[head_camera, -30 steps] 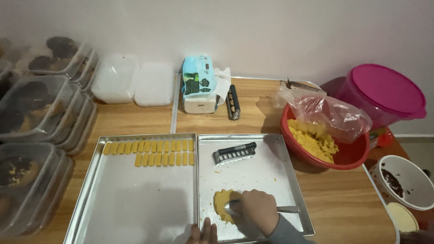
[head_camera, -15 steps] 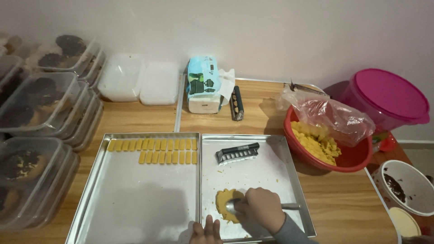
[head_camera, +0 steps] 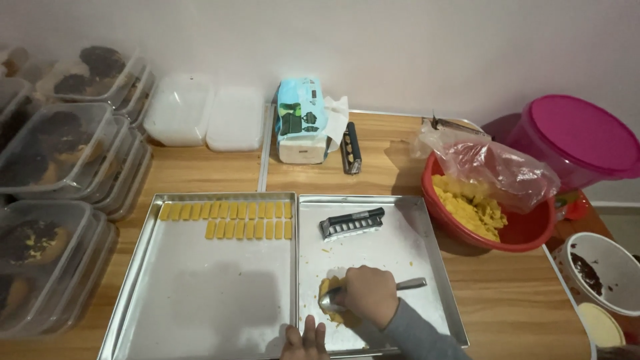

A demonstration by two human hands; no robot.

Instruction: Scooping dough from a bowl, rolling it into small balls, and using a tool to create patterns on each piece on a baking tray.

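Two short rows of yellow dough pieces fill only the left tray's upper edge, while the right hand, fingers closed around a spoon, presses a dough lump at lower centre and the left hand lies flat, fingers loosely spread, on the right tray's rim.

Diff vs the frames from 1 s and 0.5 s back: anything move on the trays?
Little visibly changed. The right hand keeps its grip on the metal spoon, pressing the yellow dough on the right tray; the left hand stays at the tray's front edge. The cutter, the cut pieces on the left tray and the red bowl stayed put.
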